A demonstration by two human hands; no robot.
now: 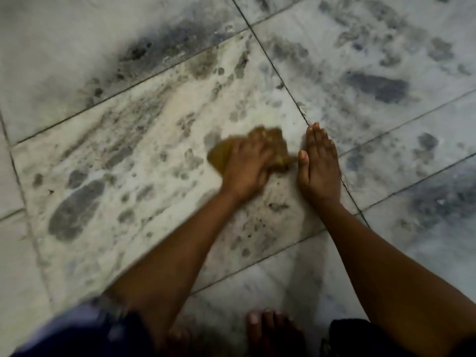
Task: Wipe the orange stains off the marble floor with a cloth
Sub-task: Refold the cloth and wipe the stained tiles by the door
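The left hand (244, 167) was clamped down on the bunched, mustard-stained cloth (277, 150), pressing it to the marble floor (144, 140); the right hand (319, 163) lay flat, empty, at three o'clock; yellowish staining spread toward eleven o'clock, left hand nearer.

A bare foot (270, 328) shows at the bottom edge, its toes pointing up the picture. Dark clothing (85, 333) fills the bottom left corner, and more dark fabric (345, 336) lies at the bottom right.
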